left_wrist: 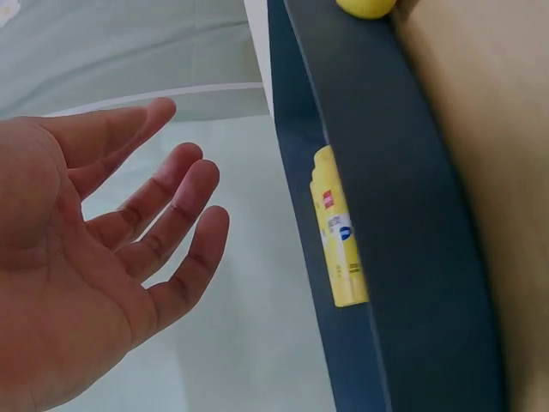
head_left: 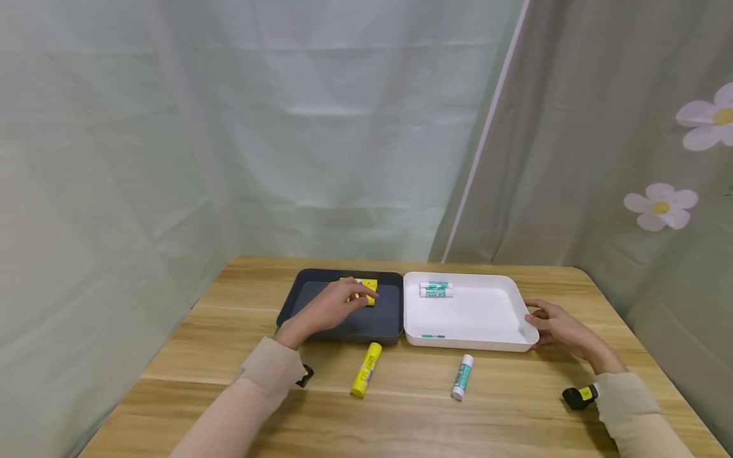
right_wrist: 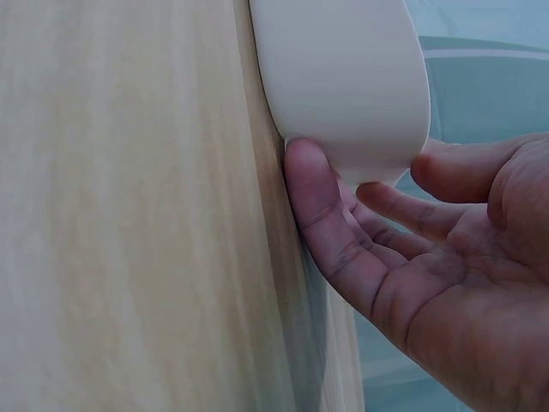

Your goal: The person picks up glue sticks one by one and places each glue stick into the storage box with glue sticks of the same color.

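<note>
My left hand (head_left: pixel 332 304) hovers over the dark tray (head_left: pixel 395 318), fingers loosely bent and holding nothing. Below it, yellow glue sticks (head_left: pixel 369 283) lie in that tray, partly covered by the hand; the left wrist view shows a yellow glue stick (left_wrist: pixel 341 236) behind the tray's wall. My right hand (head_left: pixel 561 329) grips the front right corner of the white tray (head_left: pixel 481 318). In the right wrist view its thumb is at the rim and its fingers curl against the tray's outer wall (right_wrist: pixel 343 77). White-and-green glue sticks (head_left: pixel 436 293) lie inside the white tray.
On the wooden table (head_left: pixel 412 420), in front of the trays, lie a yellow glue stick (head_left: pixel 366 370) and a white-and-green glue stick (head_left: pixel 462 378). Both trays stand side by side. Pale curtains (head_left: pixel 343 159) hang behind the table.
</note>
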